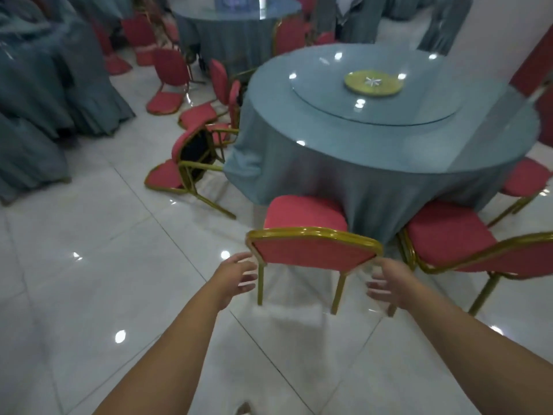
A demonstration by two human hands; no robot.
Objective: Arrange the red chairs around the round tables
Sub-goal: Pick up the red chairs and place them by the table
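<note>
Left grip [238, 275] and right grip [390, 286] stretch forward, fingers seemingly spread.

Open floor [89, 280] lies left; a neighbouring chair [446, 232] crowds the right side

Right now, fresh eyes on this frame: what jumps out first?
The big round table, blue cloth under a glass top, fills the upper right. At its near edge stands a red chair, seat tucked up to the cloth, with the left hand and right hand open at either side of its backrest. Left of the table, a toppled chair lies among others in disarray.
</note>
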